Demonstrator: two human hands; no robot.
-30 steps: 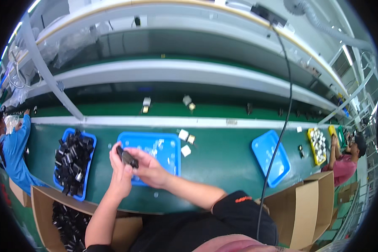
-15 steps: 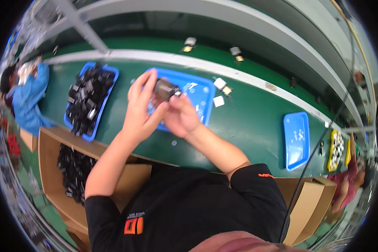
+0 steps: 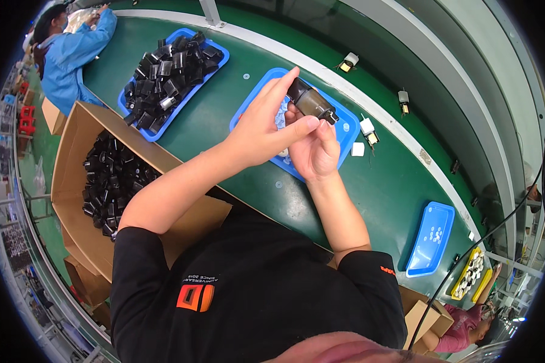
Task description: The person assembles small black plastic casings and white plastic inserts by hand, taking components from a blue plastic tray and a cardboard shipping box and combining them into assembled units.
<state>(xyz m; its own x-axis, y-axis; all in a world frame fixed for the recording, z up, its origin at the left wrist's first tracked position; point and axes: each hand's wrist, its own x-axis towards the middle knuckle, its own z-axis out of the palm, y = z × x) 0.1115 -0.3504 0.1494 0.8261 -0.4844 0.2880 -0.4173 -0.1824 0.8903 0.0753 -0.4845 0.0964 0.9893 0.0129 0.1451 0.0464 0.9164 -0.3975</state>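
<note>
The left grip [image 3: 265,126] and right grip [image 3: 315,152] are both closed on a dark cylindrical part [image 3: 312,103], the left one's fingers extended beside it and its thumb against the near side. The part is over a blue tray [image 3: 347,141] on the green bench [image 3: 206,112]. Black pieces [image 3: 172,72] fill another tray [image 3: 223,58] to the left.

Left hand [image 3: 261,128] blocks blue tray [image 3: 347,114] beside open bench [image 3: 211,112].
</note>
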